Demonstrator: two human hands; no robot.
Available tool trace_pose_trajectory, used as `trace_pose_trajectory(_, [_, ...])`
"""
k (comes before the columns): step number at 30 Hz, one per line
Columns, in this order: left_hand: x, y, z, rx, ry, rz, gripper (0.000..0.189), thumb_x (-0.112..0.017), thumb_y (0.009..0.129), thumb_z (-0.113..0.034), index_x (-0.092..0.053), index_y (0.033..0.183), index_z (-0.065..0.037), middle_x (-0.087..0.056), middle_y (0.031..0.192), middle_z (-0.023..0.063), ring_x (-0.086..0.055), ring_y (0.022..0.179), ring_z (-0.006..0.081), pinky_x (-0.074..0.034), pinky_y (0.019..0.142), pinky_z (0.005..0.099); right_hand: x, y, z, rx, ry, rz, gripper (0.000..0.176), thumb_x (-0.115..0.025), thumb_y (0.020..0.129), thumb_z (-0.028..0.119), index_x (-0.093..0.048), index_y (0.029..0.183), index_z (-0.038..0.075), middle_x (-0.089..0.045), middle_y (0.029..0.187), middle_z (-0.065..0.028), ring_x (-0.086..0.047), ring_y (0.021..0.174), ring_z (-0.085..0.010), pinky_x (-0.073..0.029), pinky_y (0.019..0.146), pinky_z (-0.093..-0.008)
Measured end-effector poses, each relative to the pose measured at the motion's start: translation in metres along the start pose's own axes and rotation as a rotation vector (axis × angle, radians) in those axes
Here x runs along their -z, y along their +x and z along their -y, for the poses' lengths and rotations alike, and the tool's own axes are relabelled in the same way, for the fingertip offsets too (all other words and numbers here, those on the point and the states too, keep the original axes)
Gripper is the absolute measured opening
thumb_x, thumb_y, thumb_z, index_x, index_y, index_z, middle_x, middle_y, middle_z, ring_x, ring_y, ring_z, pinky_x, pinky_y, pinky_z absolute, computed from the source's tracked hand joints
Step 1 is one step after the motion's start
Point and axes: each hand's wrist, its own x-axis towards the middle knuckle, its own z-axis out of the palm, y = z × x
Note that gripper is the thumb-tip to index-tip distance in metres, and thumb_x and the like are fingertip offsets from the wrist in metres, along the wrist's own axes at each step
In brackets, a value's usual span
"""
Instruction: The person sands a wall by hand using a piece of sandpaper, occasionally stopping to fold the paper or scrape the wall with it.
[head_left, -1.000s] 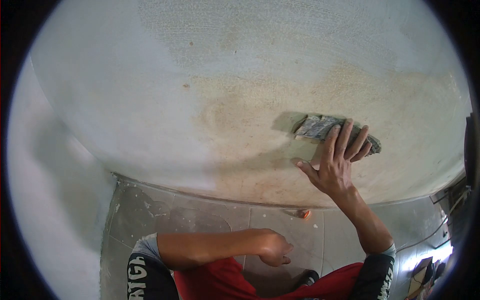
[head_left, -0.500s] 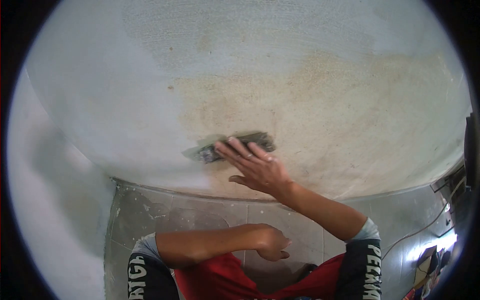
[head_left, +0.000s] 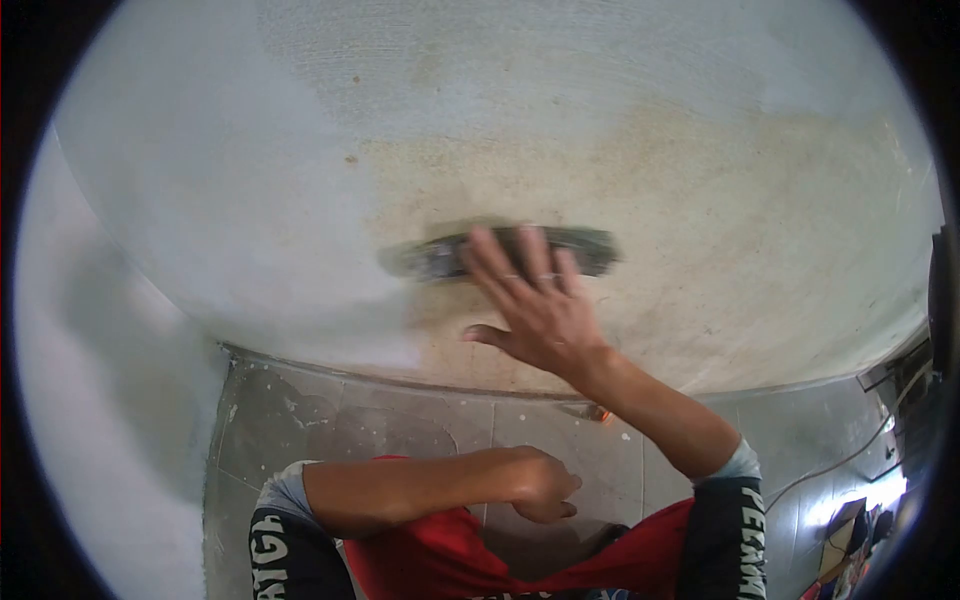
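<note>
My right hand (head_left: 535, 300) lies flat on a dark grey strip (head_left: 590, 252), which looks like sandpaper, and presses it against the wall (head_left: 700, 200). Its fingers are stretched and spread over the strip, and the thumb points left, away from it. Motion blurs the fingertips and the strip's ends. Bent inward above my lap, my left hand (head_left: 545, 487) is loosely curled, touching neither the wall nor the strip. Nothing shows in it, though its palm is hidden.
The wall is pale bluish on the left and stained beige in the middle. Grey floor tiles (head_left: 400, 410) with white specks meet its base. A small orange thing (head_left: 600, 413) lies by the forearm. At right are a cable (head_left: 840, 462) and a pile of items (head_left: 850, 545).
My right hand and the dark strip have moved up and to the right along the wall. The orange thing on the floor has come into sight. My left hand stays in place.
</note>
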Motion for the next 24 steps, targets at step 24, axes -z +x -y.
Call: trace_pose_trajectory(24, [-0.009, -0.001, -0.003, 0.003, 0.052, -0.092, 0.062, -0.045, 0.103, -0.047, -0.045, 0.142, 0.001, -0.062, 0.119, 0.0281, -0.064, 0.110, 0.0438, -0.051, 0.095, 0.0502, -0.013, -0.015, 0.002, 0.005, 0.005, 0.045, 0.087, -0.037, 0.095, 0.074, -0.017, 0.163, 0.023, -0.008, 0.171, 0.0002, -0.010, 0.155, -0.0269, -0.012, 0.125, -0.0450])
